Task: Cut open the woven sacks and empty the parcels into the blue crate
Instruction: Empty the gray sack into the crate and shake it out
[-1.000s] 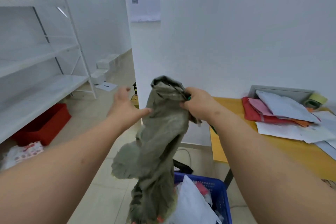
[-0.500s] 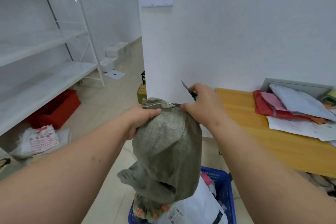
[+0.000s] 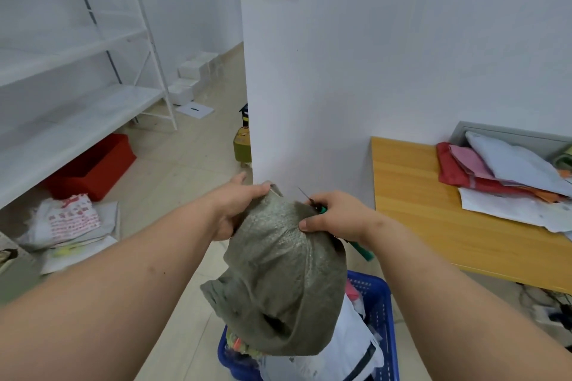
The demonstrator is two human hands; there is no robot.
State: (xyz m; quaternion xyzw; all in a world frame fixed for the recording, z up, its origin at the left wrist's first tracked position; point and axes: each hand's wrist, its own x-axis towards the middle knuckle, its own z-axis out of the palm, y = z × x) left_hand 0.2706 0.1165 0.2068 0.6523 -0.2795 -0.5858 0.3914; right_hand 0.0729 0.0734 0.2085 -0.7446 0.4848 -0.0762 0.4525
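Head cam looking down at both hands holding a grey-green woven sack point(image 3: 278, 281) upside down over the blue crate point(image 3: 382, 312), which sits at about 6 o'clock in the shot. The left hand point(image 3: 233, 206) has its fingers curled round the sack's upper corner, thumb side toward us. The right hand point(image 3: 335, 218) pinches the other corner with the thumb pressed into the weave, and it's also got a green-handled cutter point(image 3: 360, 249) tucked in the same grip, thin blade poking up past the knuckles toward 12 o'clock.

White parcels point(image 3: 328, 349) are already piled in the crate right under the sack's open mouth. Something orange and yellow shows at the crate's left edge, hard to tell if it's parcel packaging or sack trim. Whether anything's left inside the sack I can't say — it looks pretty slack.

What I'd worry about:
- That blade is bare and sharing a hand with the sack. Any shaking to get the last bits out and it could nick the left hand, which is just across the fold.
- The pile looks as high as the crate's rim, so more parcels dropping could slide off onto the floor.
- Sack mouth hangs toward the crate's left side, not dead centre — stuff could miss.

Off at 3 o'clock there's a wooden table point(image 3: 433, 210) with a heap of mailers point(image 3: 501, 170), and a red bin point(image 3: 93, 167) at 9 o'clock under white shelving point(image 3: 77, 120).
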